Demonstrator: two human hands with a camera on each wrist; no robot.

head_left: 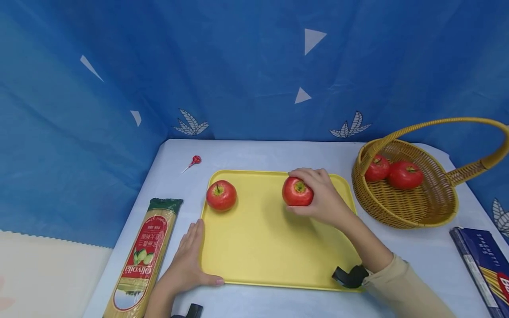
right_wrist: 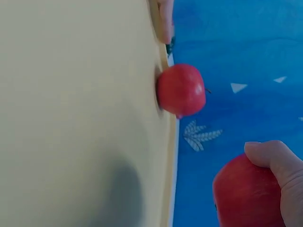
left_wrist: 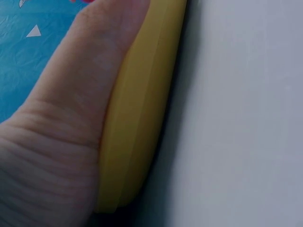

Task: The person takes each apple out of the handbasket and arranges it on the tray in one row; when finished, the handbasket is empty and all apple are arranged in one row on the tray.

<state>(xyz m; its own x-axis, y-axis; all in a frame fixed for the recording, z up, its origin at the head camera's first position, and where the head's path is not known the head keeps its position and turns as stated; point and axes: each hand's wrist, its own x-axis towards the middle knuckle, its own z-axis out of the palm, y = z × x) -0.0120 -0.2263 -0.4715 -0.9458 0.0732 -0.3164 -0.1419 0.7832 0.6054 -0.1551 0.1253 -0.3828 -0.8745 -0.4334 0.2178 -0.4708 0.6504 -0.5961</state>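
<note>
My right hand (head_left: 324, 198) grips a red apple (head_left: 297, 191) above the right half of a yellow tray (head_left: 274, 251), fingers over its far side and thumb at its near side. In the right wrist view the held apple (right_wrist: 248, 194) hangs over the tray, which carries a dark shadow. Another red apple (head_left: 221, 195) sits at the tray's far left corner, stem up. Against the tray's near left corner lies my left hand (head_left: 188, 260), its fingers straight along the left rim and the thumb along the front rim. The left wrist view shows that thumb (left_wrist: 90, 71) against the tray's yellow side (left_wrist: 137, 113).
A wicker basket (head_left: 409, 212) with a tall handle stands right of the tray, holding two red apples (head_left: 404, 174). Near it lies a blue spaghetti box (head_left: 483, 260). At left are a pasta packet (head_left: 145, 256) and a red lollipop (head_left: 195, 160). Blue cloth (head_left: 254, 66) hangs behind.
</note>
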